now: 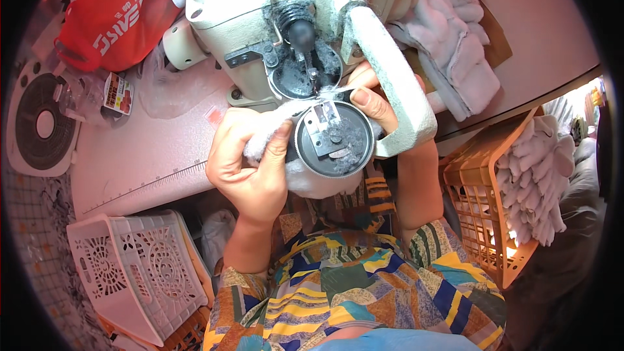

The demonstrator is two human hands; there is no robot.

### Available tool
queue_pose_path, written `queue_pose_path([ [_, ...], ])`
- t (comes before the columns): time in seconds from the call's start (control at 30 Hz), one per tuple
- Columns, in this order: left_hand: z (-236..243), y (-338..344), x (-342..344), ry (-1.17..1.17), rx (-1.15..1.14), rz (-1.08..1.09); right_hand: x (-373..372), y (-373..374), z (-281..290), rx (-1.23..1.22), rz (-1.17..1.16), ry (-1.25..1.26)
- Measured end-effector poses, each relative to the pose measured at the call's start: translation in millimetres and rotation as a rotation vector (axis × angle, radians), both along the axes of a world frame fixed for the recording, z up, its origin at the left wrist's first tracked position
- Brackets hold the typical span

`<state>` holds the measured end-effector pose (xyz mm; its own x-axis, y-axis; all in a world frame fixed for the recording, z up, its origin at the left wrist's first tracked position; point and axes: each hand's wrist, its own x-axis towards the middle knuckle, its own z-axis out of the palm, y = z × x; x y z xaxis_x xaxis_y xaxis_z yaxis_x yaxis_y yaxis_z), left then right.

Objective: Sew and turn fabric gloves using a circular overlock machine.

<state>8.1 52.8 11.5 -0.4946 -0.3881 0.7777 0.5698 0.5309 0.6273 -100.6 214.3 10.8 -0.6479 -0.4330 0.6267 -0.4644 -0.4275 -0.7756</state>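
Note:
A cream sewing machine, dusted with lint, stands on the pink table. Its round dark metal arm end faces me, and a piece of white fuzzy fabric is wrapped around it below the needle. My left hand grips the fabric on the left side of that round end. My right hand comes in under the white curved guard, its thumb and fingers pressing the fabric at the needle.
A pile of white fabric pieces lies on the table at the right. An orange basket holds more white pieces. A white basket sits at lower left, a red bag and a fan at left.

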Motion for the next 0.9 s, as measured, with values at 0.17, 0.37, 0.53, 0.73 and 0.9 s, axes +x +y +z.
queue_pose_path([
  [0.17, -4, -2, -1, -0.008, 0.08, -0.02, 2, -2, 1, -0.015, 0.008, -0.015],
  [0.37, 2, 1, -3, -0.034, 0.089, -0.06, 5, -4, 2, -0.073, 0.006, -0.06],
  [0.53, -2, 2, -4, -0.048, 0.096, -0.069, 3, -4, 0, -0.071, -0.007, -0.058],
  [0.73, -2, 2, 1, -0.064, 0.147, -0.145, 0, -4, -3, -0.136, -0.024, -0.105],
  [0.9, -4, 16, 1, -0.05, 0.259, -0.244, -6, 11, 0, -0.209, 0.096, -0.269],
])
